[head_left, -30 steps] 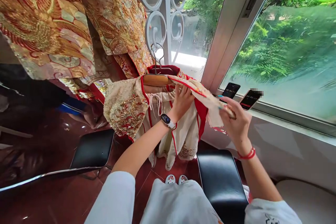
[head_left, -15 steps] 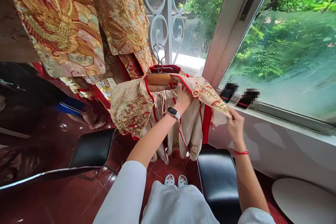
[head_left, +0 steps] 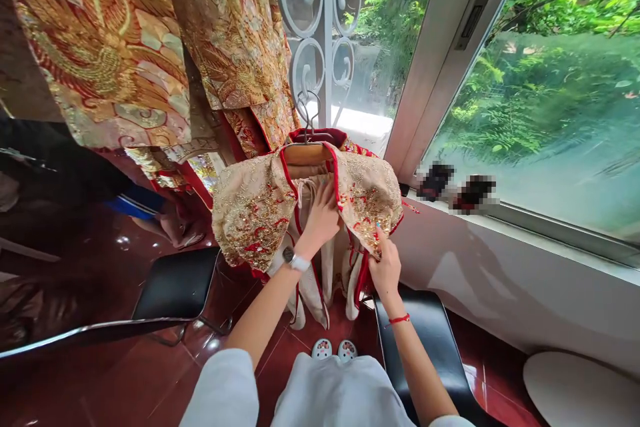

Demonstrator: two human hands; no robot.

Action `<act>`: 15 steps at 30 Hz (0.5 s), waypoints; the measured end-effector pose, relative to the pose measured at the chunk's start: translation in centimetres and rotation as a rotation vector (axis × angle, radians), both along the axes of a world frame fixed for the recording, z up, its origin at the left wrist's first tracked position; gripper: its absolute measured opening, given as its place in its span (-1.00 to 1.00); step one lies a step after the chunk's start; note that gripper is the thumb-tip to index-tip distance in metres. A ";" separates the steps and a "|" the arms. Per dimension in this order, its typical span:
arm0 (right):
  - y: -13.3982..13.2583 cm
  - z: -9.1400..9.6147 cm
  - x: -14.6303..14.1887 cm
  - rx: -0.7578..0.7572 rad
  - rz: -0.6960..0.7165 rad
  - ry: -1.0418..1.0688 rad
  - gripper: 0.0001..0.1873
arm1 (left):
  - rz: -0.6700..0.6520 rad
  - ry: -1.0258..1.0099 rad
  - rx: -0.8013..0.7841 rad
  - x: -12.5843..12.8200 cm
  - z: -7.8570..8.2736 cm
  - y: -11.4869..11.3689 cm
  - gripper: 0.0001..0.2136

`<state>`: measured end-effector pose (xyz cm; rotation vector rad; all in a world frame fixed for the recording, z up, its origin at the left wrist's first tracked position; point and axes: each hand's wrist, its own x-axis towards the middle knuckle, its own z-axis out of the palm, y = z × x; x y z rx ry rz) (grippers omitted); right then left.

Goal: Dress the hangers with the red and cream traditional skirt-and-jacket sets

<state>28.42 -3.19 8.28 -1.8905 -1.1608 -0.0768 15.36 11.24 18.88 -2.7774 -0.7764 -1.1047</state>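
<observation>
A beige cape-like jacket with gold and red beadwork and red piping hangs by its collar on a wooden hanger. My left hand reaches into its front opening, fingers stretched upward against the inside by the right-hand red edge; the fingertips are partly in shadow. A pale drawstring garment with red trim hangs beneath. My right hand pinches the lower front corner of the jacket's right panel, thumb and fingers closed on the cloth. Two metal hooks rise above the collar.
A white scrolled metal frame stands behind the hanger. Gold embroidered garments hang at upper left. Black chairs stand left and right. Blurred items sit on the windowsill. Another person's leg shows at left.
My right hand has come down and left, so the raised right panel now drapes over the front. My left hand has moved slightly down and left from the collar edge.
</observation>
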 end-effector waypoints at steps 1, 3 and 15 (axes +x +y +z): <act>-0.2 -0.4 0.7 0.022 -0.041 -0.011 -0.24 | 0.119 -0.030 -0.011 -1.9 -0.9 -0.4 -0.68; -0.8 -1.4 1.6 0.040 -0.036 -0.027 -0.32 | 0.474 -0.159 -0.085 -6.0 -3.1 -1.0 -0.60; 0.8 0.8 0.2 0.017 0.384 -0.022 -0.33 | 0.557 -0.184 -0.390 -12.2 -3.1 -3.6 -0.58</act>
